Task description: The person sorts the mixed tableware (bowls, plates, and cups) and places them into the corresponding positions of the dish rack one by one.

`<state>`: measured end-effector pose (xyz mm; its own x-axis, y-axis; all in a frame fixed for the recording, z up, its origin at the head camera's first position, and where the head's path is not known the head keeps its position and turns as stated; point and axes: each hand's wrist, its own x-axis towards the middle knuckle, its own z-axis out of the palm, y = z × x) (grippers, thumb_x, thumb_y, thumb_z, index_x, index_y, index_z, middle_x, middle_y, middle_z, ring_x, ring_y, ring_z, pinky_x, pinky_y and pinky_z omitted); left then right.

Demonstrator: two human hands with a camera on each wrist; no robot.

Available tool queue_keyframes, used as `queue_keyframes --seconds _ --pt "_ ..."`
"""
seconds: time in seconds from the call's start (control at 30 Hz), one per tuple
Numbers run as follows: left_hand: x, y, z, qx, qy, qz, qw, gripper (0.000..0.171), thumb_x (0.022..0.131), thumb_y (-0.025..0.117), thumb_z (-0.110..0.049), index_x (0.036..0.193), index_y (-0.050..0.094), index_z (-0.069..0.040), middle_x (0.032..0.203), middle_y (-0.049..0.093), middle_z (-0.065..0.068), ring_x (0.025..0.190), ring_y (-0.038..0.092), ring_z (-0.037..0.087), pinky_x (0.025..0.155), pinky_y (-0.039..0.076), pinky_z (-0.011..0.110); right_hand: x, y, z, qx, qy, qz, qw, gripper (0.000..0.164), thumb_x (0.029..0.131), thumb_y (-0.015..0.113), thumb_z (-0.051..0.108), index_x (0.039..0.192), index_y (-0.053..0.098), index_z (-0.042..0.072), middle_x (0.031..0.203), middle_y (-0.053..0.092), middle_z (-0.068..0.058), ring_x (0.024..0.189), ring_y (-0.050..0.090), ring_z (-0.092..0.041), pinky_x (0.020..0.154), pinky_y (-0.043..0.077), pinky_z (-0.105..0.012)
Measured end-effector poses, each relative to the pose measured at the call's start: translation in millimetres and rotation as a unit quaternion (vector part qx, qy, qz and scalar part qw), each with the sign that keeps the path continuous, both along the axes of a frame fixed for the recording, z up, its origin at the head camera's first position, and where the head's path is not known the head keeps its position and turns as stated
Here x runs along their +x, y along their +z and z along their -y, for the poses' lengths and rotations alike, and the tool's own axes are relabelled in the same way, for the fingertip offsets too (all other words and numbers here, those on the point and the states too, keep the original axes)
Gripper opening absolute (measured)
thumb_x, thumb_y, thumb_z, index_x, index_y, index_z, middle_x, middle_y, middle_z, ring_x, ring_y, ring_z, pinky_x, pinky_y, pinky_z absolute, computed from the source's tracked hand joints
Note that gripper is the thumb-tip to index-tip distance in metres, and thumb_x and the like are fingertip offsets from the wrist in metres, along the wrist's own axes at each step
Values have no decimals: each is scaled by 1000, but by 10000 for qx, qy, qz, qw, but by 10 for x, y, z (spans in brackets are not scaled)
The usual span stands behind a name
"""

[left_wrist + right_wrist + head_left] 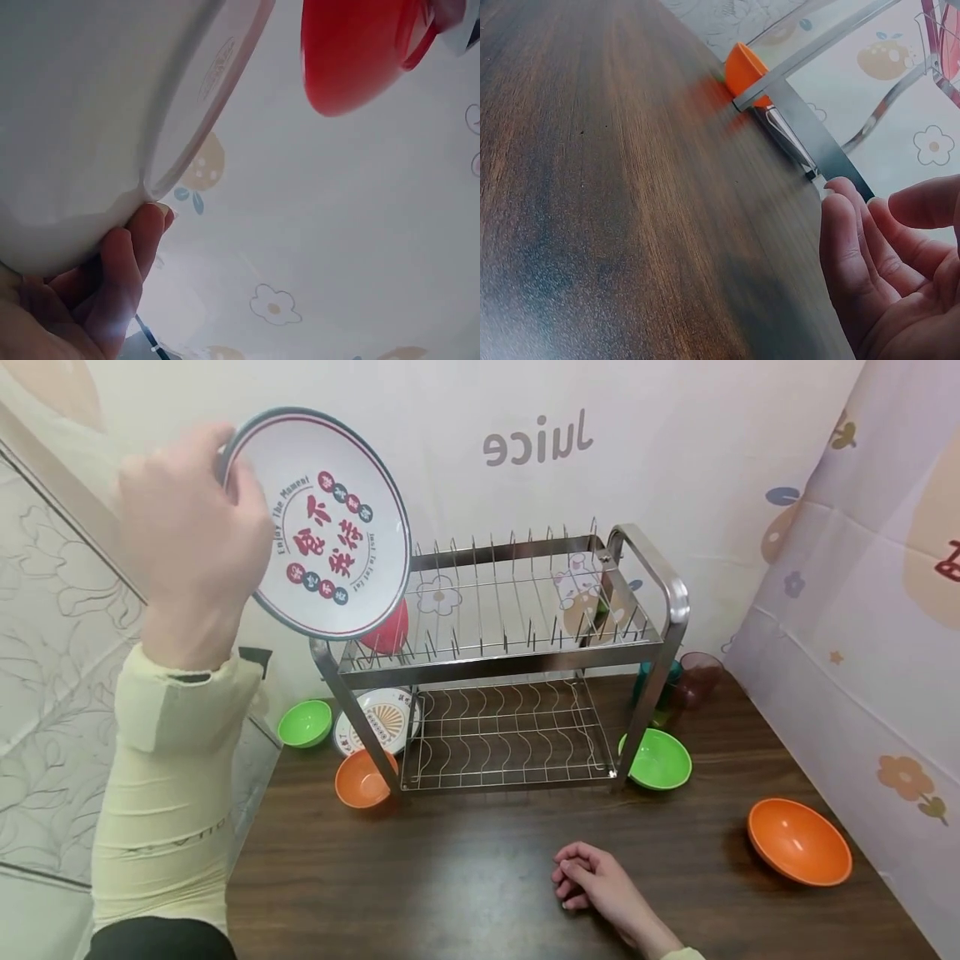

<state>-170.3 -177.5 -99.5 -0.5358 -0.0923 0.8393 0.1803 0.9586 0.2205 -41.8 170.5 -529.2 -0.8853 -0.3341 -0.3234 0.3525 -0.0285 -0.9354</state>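
Note:
Raised at the upper left, my left hand [198, 527] grips the edge of a white plate [322, 602] with a blue-green rim and red lettering, thumb on its front. In the left wrist view, fingers [120, 259] press against the plate's underside [67, 135]. Behind and beside the plate is a red bowl [349, 56], partly hidden by it in the head view, at the left end of the steel dish rack's [480, 667] upper tier. My right hand [600, 885] rests over the table's front with loosely curled fingers and nothing in them.
Left of the rack are a green bowl [305, 724], a patterned plate [397, 706] and an orange bowl [363, 781]. To its right are another green bowl [663, 760], tinted cups [697, 679] and a larger orange bowl [798, 843]. Printed cloth walls close off the back and right.

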Motion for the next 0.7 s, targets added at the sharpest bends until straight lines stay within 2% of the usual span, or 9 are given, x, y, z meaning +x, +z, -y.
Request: queue_keyframes --seconds 0.07,0.13,0.27,0.4,0.47,0.53,0.63,0.7 --pt "-52 49 -60 -84 -138 205 9997 31 97 47 -17 105 72 -1 97 73 18 84 63 36 78 40 43 2 -5 0 -4 3 3 10000 31 102 52 12 118 49 -15 96 65 -15 80 65 -21 65 57 -32" --pt "-111 93 -116 -205 -294 424 9985 30 96 47 -13 105 72 1 101 73 19 90 65 39 86 40 48 5 -11 -2 3 6 -9 10000 32 102 52 12 118 49 -15 96 65 -15 79 64 -21 65 57 -32" --pt "-234 173 -224 -509 -199 1105 9924 32 95 43 -9 104 71 3 102 72 21 94 62 40 89 41 45 6 -25 -3 20 27 -46 10000 32 102 52 12 118 49 -15 96 65 -15 79 64 -21 64 57 -31" --pt "-360 204 -292 -941 -52 1515 9840 30 89 39 -5 94 67 5 92 69 24 88 60 43 83 43 51 -1 -41 1 22 41 -63 10000 32 102 52 12 118 49 -15 96 65 -15 79 64 -20 64 57 -31" --pt "-417 196 -305 -1246 26 1572 9797 23 84 39 -2 79 61 2 76 63 22 76 57 41 70 42 51 -5 -48 0 17 34 -37 10000 32 102 53 13 118 49 -15 96 65 -15 79 65 -20 64 57 -31" --pt "-459 181 -315 -1448 122 1681 9750 18 80 39 -1 72 56 -2 69 58 18 69 54 38 61 39 50 -10 -54 -4 25 31 -20 10000 31 102 53 13 118 49 -14 96 65 -14 79 65 -20 64 57 -31" --pt "-521 158 -321 -1634 256 1978 9662 16 78 40 0 68 52 -6 65 53 13 67 51 35 62 41 51 -14 -66 -10 40 33 -26 10000 31 102 53 12 118 50 -14 96 65 -14 79 65 -20 64 57 -31" --pt "-556 149 -326 -1582 322 2242 9611 15 79 40 -2 71 52 -6 70 55 14 72 53 36 68 45 54 -16 -71 -13 52 32 -36 10000 31 102 53 12 118 49 -15 96 65 -14 79 65 -20 64 57 -31"
